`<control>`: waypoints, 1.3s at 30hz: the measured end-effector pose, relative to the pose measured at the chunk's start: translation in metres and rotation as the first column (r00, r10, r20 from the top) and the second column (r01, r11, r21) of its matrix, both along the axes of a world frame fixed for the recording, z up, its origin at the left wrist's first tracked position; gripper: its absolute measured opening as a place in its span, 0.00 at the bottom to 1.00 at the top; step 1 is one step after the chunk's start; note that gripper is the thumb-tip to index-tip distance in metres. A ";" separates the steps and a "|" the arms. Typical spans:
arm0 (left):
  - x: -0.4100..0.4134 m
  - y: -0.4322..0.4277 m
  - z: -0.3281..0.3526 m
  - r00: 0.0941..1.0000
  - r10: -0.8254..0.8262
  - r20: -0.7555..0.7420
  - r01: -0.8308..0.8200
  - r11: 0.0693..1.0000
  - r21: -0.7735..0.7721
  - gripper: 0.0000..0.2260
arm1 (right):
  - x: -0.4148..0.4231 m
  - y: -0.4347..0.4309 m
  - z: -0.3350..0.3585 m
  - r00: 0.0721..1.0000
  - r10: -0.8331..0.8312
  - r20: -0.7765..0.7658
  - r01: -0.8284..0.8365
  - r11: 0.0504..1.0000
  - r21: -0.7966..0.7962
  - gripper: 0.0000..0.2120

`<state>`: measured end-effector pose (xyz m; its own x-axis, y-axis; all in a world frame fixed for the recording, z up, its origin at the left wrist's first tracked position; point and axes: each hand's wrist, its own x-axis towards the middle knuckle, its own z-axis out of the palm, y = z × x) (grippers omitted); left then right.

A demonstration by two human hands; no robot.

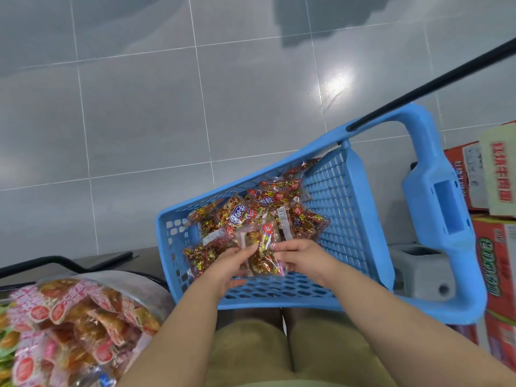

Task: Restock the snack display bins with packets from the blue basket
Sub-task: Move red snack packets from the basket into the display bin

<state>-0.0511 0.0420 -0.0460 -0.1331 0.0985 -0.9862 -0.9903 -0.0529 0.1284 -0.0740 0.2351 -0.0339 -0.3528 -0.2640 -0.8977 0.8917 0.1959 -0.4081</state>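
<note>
While your left hand (233, 265) and right hand (305, 258) pinch one packet (265, 255), print blurred, the blue basket (279, 303) rim sits just beneath; tiled floor (139, 135) lies beyond.

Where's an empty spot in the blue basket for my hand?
The blue basket is bare mesh on its right, between the packets and right wall. A bare strip runs along the near wall, under the left hand and right hand. Left and middle are crowded with packets.

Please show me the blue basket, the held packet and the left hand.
basket (279, 303): head view, near rim.
packet (265, 258): head view, middle of its wrapper.
left hand (231, 265): head view, back of the hand.
</note>
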 end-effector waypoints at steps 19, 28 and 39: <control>-0.007 -0.040 -0.001 0.809 0.588 -0.024 -0.581 0.805 0.118 0.10 | -0.023 -0.008 -0.043 0.693 0.519 -0.502 -0.157 0.787 0.597 0.22; 0.013 -0.047 -0.014 0.810 0.585 -0.046 -0.586 0.810 -0.018 0.10 | -0.029 -0.010 -0.091 0.833 0.546 -0.093 -0.332 0.626 0.706 0.15; 0.001 -0.047 -0.003 0.853 0.521 0.024 -0.521 0.852 0.051 0.06 | -0.009 -0.017 0.011 0.205 0.621 -0.756 -0.160 0.784 0.600 0.04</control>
